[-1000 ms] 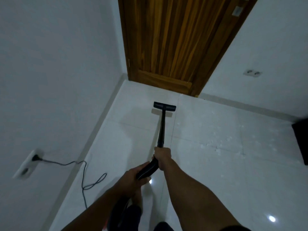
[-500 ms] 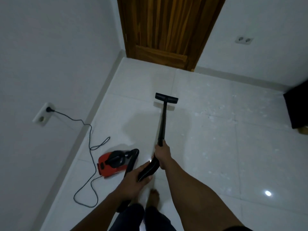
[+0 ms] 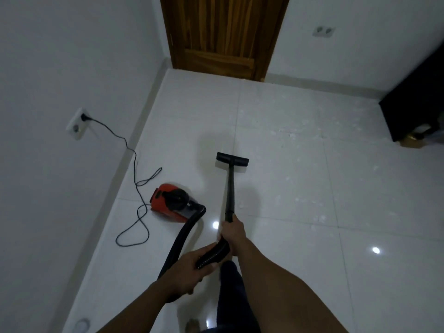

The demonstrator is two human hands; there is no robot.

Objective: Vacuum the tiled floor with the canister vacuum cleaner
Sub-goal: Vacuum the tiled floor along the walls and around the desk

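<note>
A red and black canister vacuum [image 3: 171, 203] sits on the white tiled floor [image 3: 300, 248] at the left. Its black hose [image 3: 182, 236] curves back to my hands. My left hand [image 3: 189, 267] grips the ribbed hose end. Higher up, my right hand [image 3: 233, 233] is closed around the black wand [image 3: 230, 191]. The flat floor nozzle [image 3: 232, 159] rests on a tile seam ahead of me. White crumbs [image 3: 302, 138] are scattered over the tiles to the right of the nozzle.
The power cord [image 3: 137, 188] loops across the floor from a wall socket [image 3: 78, 123] on the left wall. A wooden door [image 3: 223, 32] stands shut ahead. A black cabinet [image 3: 415, 102] stands at the right. My bare foot [image 3: 192, 324] and dark trouser leg are below.
The nozzle has been drawn back toward me, away from the door. The view has tilted down and back, bringing the canister and cord loop into sight.
</note>
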